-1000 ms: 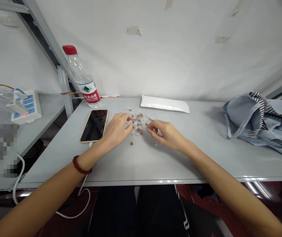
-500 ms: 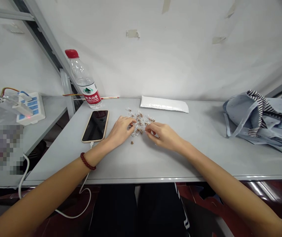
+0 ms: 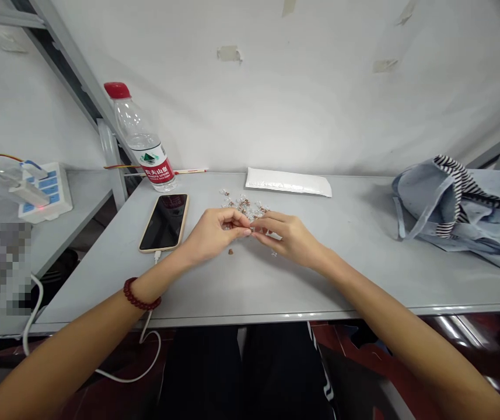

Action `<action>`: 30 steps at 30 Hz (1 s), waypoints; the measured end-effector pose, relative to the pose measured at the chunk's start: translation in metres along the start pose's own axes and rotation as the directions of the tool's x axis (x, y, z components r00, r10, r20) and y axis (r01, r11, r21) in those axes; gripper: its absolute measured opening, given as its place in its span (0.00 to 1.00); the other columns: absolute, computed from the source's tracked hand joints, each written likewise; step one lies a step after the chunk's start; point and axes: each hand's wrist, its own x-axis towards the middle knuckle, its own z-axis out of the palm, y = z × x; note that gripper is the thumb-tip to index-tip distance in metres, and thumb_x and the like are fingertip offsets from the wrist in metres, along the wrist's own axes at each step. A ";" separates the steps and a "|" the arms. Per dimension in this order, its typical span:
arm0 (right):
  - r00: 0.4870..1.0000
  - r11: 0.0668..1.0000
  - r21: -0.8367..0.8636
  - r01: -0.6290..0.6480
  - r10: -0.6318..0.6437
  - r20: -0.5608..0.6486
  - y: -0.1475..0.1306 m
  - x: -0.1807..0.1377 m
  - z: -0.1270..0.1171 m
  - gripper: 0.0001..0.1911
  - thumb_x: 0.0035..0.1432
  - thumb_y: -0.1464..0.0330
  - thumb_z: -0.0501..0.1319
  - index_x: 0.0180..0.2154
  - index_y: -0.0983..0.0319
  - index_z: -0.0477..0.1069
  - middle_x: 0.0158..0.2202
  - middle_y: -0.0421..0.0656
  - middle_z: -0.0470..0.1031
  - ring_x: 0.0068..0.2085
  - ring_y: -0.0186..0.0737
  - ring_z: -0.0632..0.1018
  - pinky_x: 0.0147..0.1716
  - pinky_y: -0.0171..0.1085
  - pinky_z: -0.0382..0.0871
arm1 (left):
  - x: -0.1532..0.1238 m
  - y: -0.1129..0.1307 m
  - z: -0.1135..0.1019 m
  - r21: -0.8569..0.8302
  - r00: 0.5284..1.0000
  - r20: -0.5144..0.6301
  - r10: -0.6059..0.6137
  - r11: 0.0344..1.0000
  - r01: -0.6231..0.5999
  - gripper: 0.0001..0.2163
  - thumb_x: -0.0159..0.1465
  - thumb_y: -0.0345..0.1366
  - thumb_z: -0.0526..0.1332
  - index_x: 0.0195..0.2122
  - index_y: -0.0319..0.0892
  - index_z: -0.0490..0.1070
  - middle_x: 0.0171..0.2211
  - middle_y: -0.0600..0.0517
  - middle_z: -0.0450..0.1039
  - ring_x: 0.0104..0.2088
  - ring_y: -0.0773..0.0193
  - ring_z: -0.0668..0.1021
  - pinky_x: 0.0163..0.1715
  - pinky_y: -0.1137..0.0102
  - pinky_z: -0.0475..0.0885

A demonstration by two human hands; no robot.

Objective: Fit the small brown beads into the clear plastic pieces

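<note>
A small heap of clear-wrapped brown pieces (image 3: 243,203) lies in the middle of the grey table (image 3: 241,286). My left hand (image 3: 213,233) and my right hand (image 3: 285,235) meet just in front of the heap, fingertips pinched together on one tiny clear-wrapped piece (image 3: 251,230). One loose brown piece (image 3: 230,252) lies on the table under my left hand. A red bead bracelet (image 3: 138,298) is on my left wrist.
A phone (image 3: 164,221) with a white cable lies left of my hands. A red-capped water bottle (image 3: 140,140) stands at the back left. A white padded envelope (image 3: 288,182) lies by the wall. A denim and striped cloth bag (image 3: 460,207) is at the right. A power strip (image 3: 44,189) sits on the left shelf.
Both hands have drawn back from the heap and come together, pinching one small piece between them. The view has shifted slightly.
</note>
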 end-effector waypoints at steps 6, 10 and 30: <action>0.991 0.993 0.097 -0.062 0.050 0.124 -0.004 0.001 -0.007 0.06 0.59 0.70 0.58 0.35 0.64 0.73 0.29 0.42 0.73 0.30 0.33 0.73 0.31 0.34 0.68 | -0.004 0.011 -0.001 0.075 0.992 0.116 -0.047 0.996 0.038 0.05 0.54 0.35 0.64 0.29 0.38 0.73 0.24 0.53 0.71 0.25 0.68 0.72 0.24 0.73 0.70; 0.978 0.990 0.077 -0.115 0.099 0.186 0.001 0.001 -0.015 0.06 0.57 0.73 0.57 0.35 0.64 0.73 0.29 0.42 0.73 0.30 0.34 0.72 0.31 0.34 0.67 | -0.004 0.012 -0.008 0.164 0.992 0.107 -0.067 0.985 0.049 0.05 0.54 0.33 0.64 0.29 0.38 0.73 0.24 0.53 0.72 0.25 0.68 0.74 0.27 0.72 0.71; 0.781 0.951 0.019 -0.310 0.243 0.575 0.008 0.002 -0.040 0.18 0.51 0.59 0.67 0.42 0.62 0.74 0.40 0.44 0.71 0.34 0.36 0.73 0.35 0.37 0.66 | -0.007 0.013 -0.020 0.575 0.871 0.463 -0.165 0.804 -0.153 0.08 0.58 0.34 0.59 0.36 0.39 0.76 0.37 0.50 0.74 0.32 0.66 0.75 0.33 0.73 0.70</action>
